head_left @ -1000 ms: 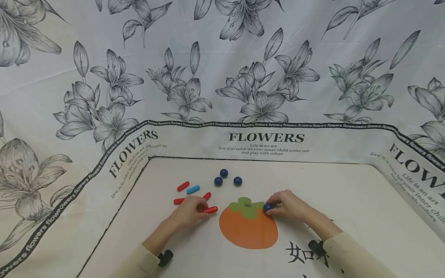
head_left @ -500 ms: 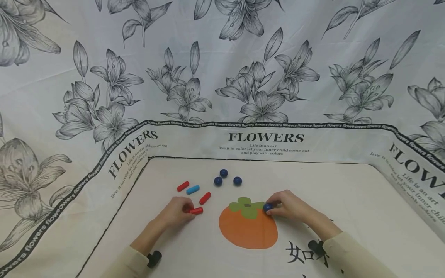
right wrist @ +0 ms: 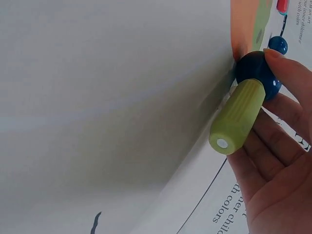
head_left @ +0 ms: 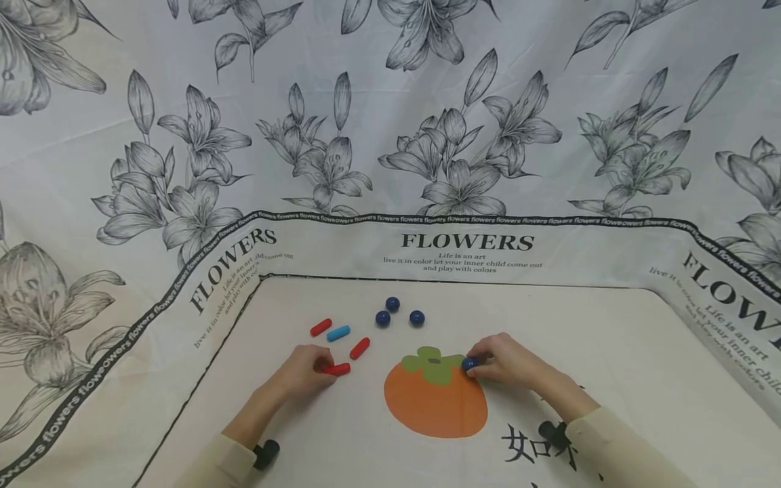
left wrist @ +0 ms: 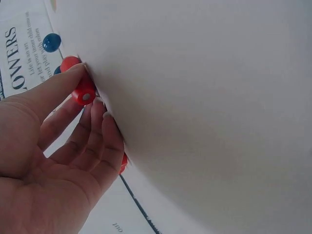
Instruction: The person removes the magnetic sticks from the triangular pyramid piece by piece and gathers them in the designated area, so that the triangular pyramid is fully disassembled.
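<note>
My left hand (head_left: 303, 371) pinches a red rod (head_left: 339, 369) between thumb and fingertips, low over the table left of the persimmon picture. A pale dot marks the end of this rod in the left wrist view, and another red piece (left wrist: 123, 164) shows partly behind the fingers. At the upper right of the persimmon picture (head_left: 434, 407), my right hand (head_left: 509, 360) grips a dark blue ball (head_left: 469, 364) with thumb and fingers. The right wrist view shows a yellow-green rod (right wrist: 238, 117) meeting that ball, its white-dotted end toward the camera; the hand hides it in the head view.
Three dark blue balls (head_left: 392, 304) lie behind the persimmon. Two loose red rods (head_left: 360, 348) and a light blue rod (head_left: 338, 333) lie beyond my left hand. Black printed characters (head_left: 518, 444) mark the cloth near my right wrist. A flower-patterned cloth (head_left: 457, 163) rises behind the table.
My left hand has moved left with the red rod, away from the persimmon picture, uncovering the slanted red rod. My right hand and its ball have stayed in place.
</note>
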A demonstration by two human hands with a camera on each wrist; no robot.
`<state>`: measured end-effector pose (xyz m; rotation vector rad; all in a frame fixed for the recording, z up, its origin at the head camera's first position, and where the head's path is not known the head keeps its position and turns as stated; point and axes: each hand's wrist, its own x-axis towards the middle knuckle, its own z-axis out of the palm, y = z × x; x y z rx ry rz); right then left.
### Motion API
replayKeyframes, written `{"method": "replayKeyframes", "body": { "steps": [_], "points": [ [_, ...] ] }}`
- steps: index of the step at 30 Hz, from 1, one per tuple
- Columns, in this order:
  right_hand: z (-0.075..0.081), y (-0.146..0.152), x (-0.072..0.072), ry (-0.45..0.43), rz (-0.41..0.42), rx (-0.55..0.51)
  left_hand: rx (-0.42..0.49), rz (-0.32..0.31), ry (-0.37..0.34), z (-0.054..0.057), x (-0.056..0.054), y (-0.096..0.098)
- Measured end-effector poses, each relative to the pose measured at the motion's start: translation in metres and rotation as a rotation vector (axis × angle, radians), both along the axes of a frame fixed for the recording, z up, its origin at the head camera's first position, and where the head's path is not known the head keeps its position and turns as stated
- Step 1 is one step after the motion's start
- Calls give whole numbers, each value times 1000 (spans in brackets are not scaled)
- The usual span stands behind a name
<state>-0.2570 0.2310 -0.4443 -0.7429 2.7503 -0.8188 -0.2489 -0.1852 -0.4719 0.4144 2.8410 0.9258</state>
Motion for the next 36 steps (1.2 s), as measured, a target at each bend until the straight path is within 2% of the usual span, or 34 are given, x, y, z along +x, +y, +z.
{"method": "replayKeyframes", "body": {
  "steps": [5, 11, 16, 20, 26, 32, 36],
  "points": [
    [4, -3, 1, 31, -35, 85, -2, -2, 3, 2, 1, -2],
    [6, -2, 1, 87, -159, 234, 0, 37, -23, 5, 1, -2],
    [7, 0, 3, 94, -176, 261, 3, 38, -28, 7, 3, -3],
    [11, 4, 5, 84, -125, 231, -3, 35, -23, 13, 6, -6],
    [17, 8, 4, 70, 3, 166, 11, 31, 4, 27, 10, -3],
    [14, 6, -2, 33, 87, 88, 25, -79, 0, 37, 9, 30],
    [8, 1, -7, 10, 96, 51, 34, -140, -61, 39, 7, 61]
  ]
}}
